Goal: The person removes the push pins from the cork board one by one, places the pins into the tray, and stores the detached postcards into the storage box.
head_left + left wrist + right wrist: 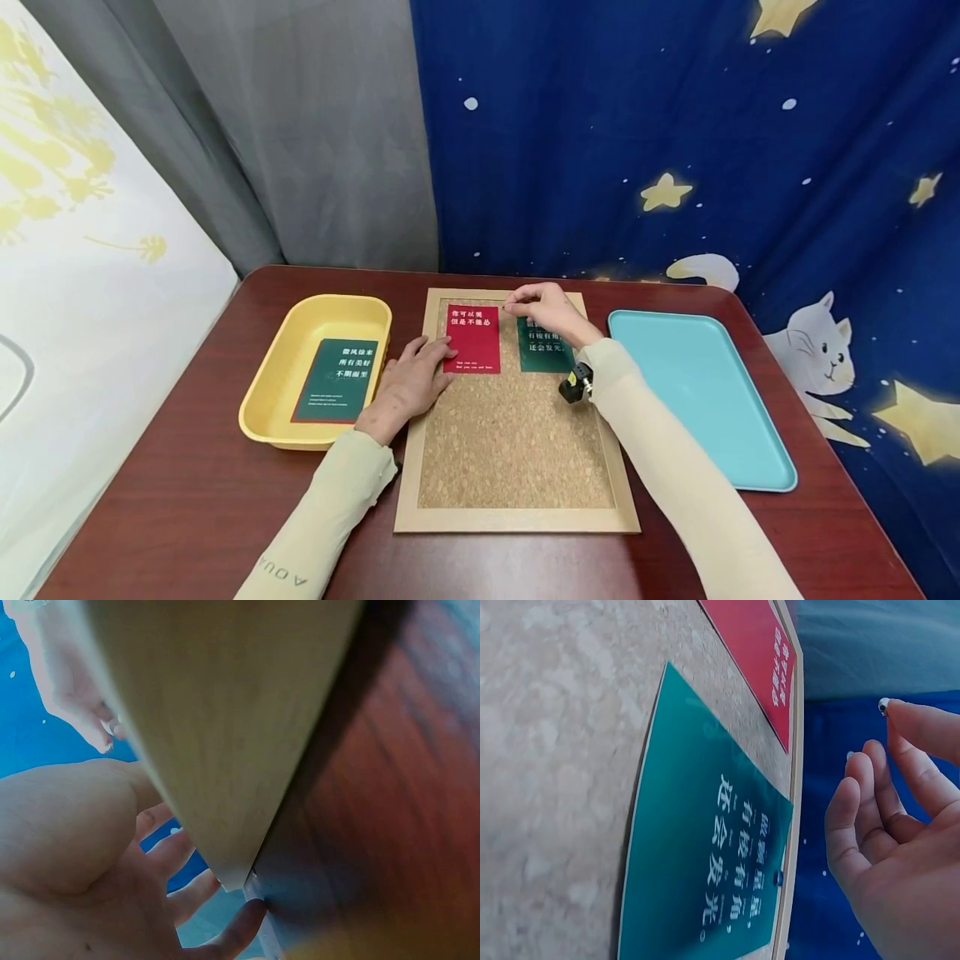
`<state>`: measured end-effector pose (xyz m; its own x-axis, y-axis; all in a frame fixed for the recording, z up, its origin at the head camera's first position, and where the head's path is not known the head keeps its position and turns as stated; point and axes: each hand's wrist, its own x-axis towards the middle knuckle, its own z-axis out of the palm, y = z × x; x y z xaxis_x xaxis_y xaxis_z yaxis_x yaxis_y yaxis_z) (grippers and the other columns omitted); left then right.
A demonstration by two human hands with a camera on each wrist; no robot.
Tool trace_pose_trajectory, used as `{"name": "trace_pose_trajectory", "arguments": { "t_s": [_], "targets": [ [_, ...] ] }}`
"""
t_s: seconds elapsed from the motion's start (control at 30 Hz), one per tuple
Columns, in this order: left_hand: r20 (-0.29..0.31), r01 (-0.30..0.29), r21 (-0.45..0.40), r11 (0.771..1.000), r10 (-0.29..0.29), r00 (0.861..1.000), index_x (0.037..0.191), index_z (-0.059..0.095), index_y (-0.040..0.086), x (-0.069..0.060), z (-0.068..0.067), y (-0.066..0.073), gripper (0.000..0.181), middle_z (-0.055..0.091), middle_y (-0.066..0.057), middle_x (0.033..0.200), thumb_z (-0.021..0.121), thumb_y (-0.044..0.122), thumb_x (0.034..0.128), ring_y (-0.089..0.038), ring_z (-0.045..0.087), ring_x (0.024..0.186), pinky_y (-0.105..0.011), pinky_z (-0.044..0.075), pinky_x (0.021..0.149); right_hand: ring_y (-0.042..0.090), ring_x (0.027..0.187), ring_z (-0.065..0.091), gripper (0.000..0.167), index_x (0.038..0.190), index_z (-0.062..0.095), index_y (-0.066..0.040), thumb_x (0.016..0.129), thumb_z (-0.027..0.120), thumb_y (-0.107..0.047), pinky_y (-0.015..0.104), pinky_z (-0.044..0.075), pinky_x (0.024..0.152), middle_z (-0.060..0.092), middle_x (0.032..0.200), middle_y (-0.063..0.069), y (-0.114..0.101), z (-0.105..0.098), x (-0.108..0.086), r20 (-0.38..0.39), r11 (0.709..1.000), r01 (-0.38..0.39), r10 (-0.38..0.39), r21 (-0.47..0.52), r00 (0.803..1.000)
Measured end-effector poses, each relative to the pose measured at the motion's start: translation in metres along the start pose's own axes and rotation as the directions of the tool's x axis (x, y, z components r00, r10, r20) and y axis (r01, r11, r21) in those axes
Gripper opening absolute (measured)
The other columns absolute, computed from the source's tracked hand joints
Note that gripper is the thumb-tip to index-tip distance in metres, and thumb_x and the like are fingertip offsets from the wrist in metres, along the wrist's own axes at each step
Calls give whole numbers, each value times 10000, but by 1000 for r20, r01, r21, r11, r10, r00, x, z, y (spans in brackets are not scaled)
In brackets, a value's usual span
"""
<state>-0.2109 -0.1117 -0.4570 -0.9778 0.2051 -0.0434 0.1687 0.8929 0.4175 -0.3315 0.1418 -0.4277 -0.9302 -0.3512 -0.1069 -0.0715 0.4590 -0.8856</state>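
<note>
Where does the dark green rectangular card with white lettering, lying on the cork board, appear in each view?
Head: green card, just right of centre, partly covered by the right hand.
Left wrist: not visible.
Right wrist: large, lower centre.
Shared landmark: pale wooden board frame, in all three.

Free room was left over the lower half of the cork board (517, 450). Its upper right was blocked by the right hand (551, 310), and entry from the blue tray (697, 367) by the right sleeve (660, 450). The counter (408, 312) gap beside the yellow basin (262, 392) was crossed by the left hand (412, 383).
</note>
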Motion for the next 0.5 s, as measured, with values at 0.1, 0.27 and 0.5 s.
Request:
{"name": "trace_pose_trajectory", "arguments": {
  "t_s": [0.1, 0.27, 0.5],
  "targets": [
    [1, 1, -1, 1000, -1, 1000, 1450, 567, 172, 0, 0, 0, 460, 408, -66, 1672, 657, 304, 1019, -365, 268, 1583, -716, 346, 1178, 419, 1051, 585, 279, 1207, 738, -39, 1001, 707, -224, 503, 533, 916, 724, 1147, 79, 2, -4, -4, -2, 1000, 1, -1, 20, 1000],
    [-1, 5, -9, 1000, -5, 1000, 1446, 568, 176, -1, 1, 0, 462, 407, -60, 1672, 666, 299, 1012, -364, 270, 1582, -704, 350, 1180, 445, 1069, 597, 291, 1222, 732, -37, 1004, 702, -227, 535, 515, 926, 724, 1187, 94, 2, -11, -12, -25, 1000, 7, -7, 10, 1000],
    [2, 10, -14, 1000, -9, 1000, 1445, 568, 178, 0, 0, 1, 461, 405, -61, 1673, 665, 298, 1011, -362, 264, 1584, -689, 357, 1178, 317, 1115, 632, 292, 1225, 729, -45, 999, 705, -228, 527, 517, 1045, 688, 1273, 89, 8, -21, -21, -46, 1000, 9, -9, -13, 999]
  ]
}}
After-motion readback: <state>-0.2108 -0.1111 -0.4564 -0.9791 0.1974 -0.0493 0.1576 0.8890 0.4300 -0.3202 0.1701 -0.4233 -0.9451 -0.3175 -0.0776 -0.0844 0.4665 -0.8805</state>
